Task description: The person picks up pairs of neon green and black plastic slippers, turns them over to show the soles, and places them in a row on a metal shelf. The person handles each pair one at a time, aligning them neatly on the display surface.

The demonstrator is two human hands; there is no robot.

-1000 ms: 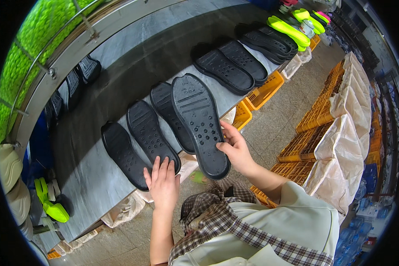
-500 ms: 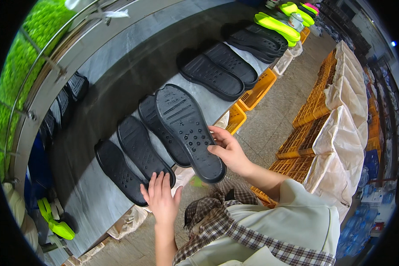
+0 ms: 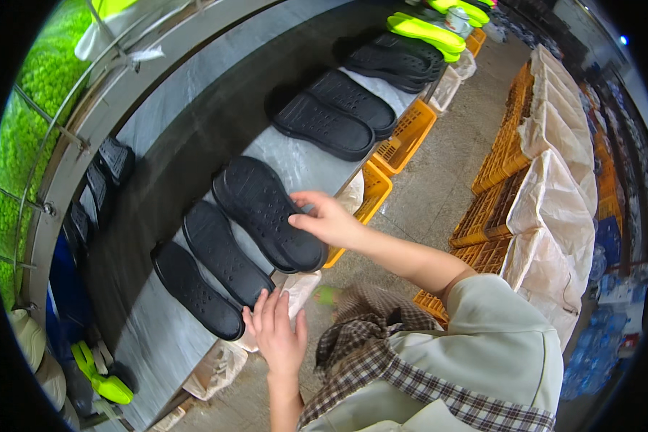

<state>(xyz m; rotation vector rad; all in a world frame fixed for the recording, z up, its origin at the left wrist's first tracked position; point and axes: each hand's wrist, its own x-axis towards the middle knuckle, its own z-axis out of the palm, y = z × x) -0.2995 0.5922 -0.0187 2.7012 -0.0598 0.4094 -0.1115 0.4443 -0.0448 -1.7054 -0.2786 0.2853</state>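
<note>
The black, perforated, rubber-looking shoe sole (image 3: 259, 205) lies at or just above the table edge, overlapping another black sole beneath it; whether it bears fully on that one cannot be told. The right hand (image 3: 331, 222) has a narrow pinch on its side edge, thumb on the upper face, the other fingertips partly hidden. The left hand (image 3: 279, 340) is loosely spread and grips nothing, its fingertips at the near end of a matching middle sole (image 3: 227, 252), beside a leftmost black sole (image 3: 196, 291). Judged by position, these two are set down, slanted alongside each other; the pinched sole is not yet released. Further along the grey marbled tabletop (image 3: 288, 158) lie an overlapping black pair (image 3: 324, 126), a darker cluster of soles (image 3: 396, 61) and neon yellow-green soles (image 3: 426, 36). Below the edge stand yellow plastic crates (image 3: 410, 137); at right, crates with whitish sheet liners (image 3: 543, 194).
</note>
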